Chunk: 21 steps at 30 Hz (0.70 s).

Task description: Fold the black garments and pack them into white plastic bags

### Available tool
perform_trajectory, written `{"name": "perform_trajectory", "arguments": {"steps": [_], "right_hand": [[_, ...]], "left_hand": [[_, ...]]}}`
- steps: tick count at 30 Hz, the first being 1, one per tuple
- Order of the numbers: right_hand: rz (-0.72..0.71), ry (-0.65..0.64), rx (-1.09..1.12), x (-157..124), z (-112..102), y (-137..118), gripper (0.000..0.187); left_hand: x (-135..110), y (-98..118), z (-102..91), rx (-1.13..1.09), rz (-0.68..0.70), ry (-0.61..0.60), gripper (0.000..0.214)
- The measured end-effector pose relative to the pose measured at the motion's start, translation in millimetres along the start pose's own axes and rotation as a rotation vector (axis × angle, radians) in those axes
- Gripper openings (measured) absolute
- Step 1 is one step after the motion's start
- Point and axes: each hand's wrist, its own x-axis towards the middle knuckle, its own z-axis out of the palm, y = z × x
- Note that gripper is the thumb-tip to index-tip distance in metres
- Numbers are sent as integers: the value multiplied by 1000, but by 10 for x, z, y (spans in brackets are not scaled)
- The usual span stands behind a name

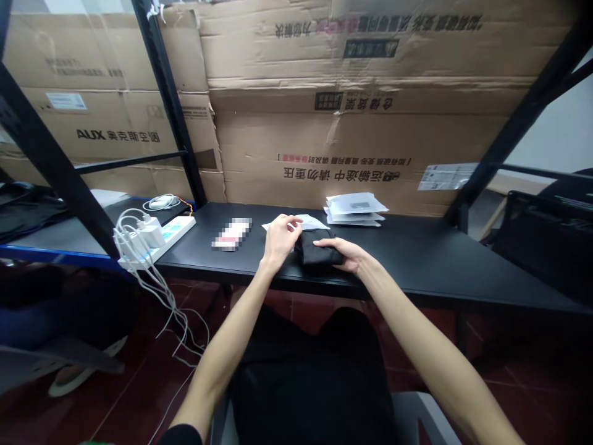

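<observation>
My right hand (346, 253) grips a black folded bundle (317, 254), perhaps cloth or a soft pouch, with the thumb on top and the fingers beneath. The bundle is held near the front edge of the black table (407, 253). At its left upper corner is my left hand (281, 238), fingers curled and thumb close to the fingertips. Whether anything is pinched there is too small to tell. Just behind the bundle lies a white sheet or flat bag (313, 223), partly hidden by the bundle and my left hand.
A stack of white flat packets (356, 207) lies at the back of the table. On the left are a blurred-out flat item (231, 235) and a white power strip (173, 232) with chargers and hanging cables. Cardboard (361, 136) and black frame posts (169, 93) enclose the table.
</observation>
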Motion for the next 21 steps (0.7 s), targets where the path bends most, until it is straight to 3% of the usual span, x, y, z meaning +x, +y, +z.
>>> {"name": "perform_trajectory", "arguments": {"steps": [10, 15, 19, 21], "right_hand": [[-121, 158, 190, 58, 55, 52, 9], [-285, 274, 52, 155, 45, 185, 24], [-407, 408, 57, 233, 99, 263, 30], [-384, 370, 120, 209, 150, 264, 26]], "left_hand": [[-146, 1, -55, -11, 14, -129, 21], [-147, -26, -42, -28, 13, -113, 24], [-187, -13, 14, -56, -9, -172, 26], [-224, 3, 63, -46, -2, -187, 28]]}}
